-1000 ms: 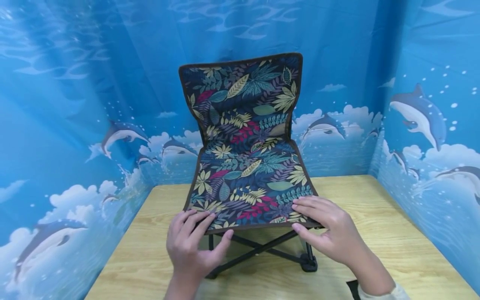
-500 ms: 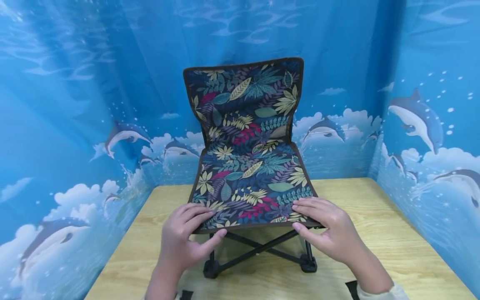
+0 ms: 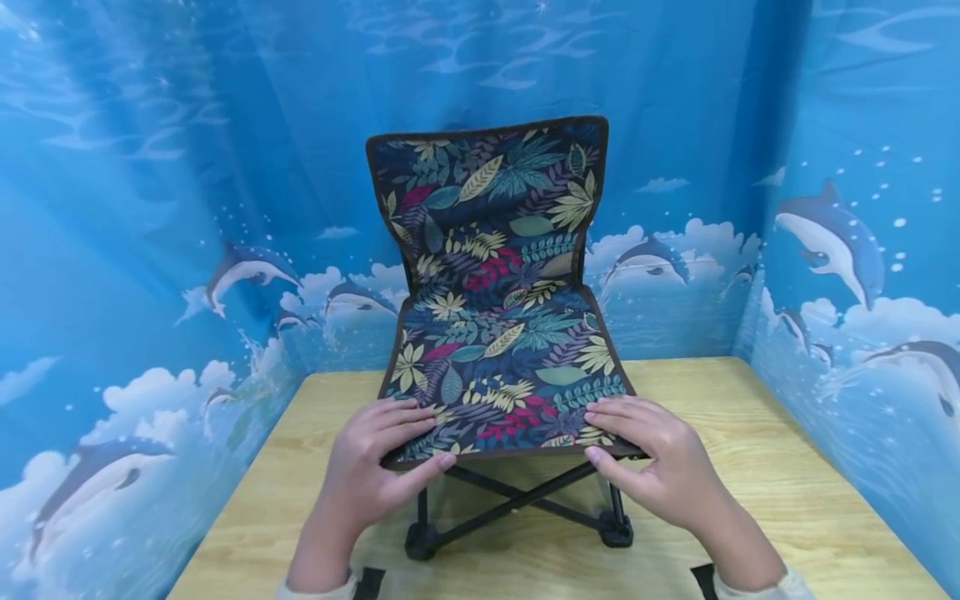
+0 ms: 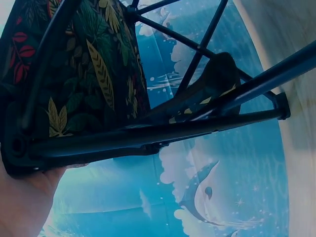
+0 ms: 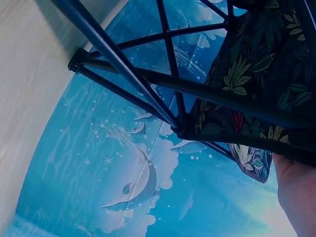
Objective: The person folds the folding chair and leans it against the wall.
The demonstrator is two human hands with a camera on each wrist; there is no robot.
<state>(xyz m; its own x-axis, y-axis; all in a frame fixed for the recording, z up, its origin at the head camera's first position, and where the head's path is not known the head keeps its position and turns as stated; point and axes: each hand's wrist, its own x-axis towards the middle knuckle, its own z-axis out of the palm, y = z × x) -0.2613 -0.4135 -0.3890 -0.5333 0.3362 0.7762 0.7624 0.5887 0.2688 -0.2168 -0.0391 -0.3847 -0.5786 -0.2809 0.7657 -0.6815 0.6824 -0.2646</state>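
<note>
A folding camp chair (image 3: 510, 358) with leaf-patterned dark fabric and black tube legs stands unfolded in the head view. My left hand (image 3: 375, 454) rests on the seat's front left corner, fingers fairly straight on the fabric and thumb along the front edge. At the opposite front corner, my right hand (image 3: 660, 450) lies in much the same way, its thumb by the edge. From below, the left wrist view shows the leg tubes (image 4: 148, 136) and part of the left hand (image 4: 29, 202). Beneath the seat in the right wrist view, the right hand (image 5: 298, 195) shows partly beside the fabric (image 5: 252, 74).
The chair's feet (image 3: 617, 529) stand on a light wood-grain table (image 3: 750, 467). Blue curtains (image 3: 675, 125) printed with dolphins and clouds enclose the back and both sides. Two dark strap ends (image 3: 369, 582) show beside the wrists.
My left hand has shifted slightly left and resettled on the seat's left corner, uncovering the front left foot. The right hand stays put. The chair looks unchanged.
</note>
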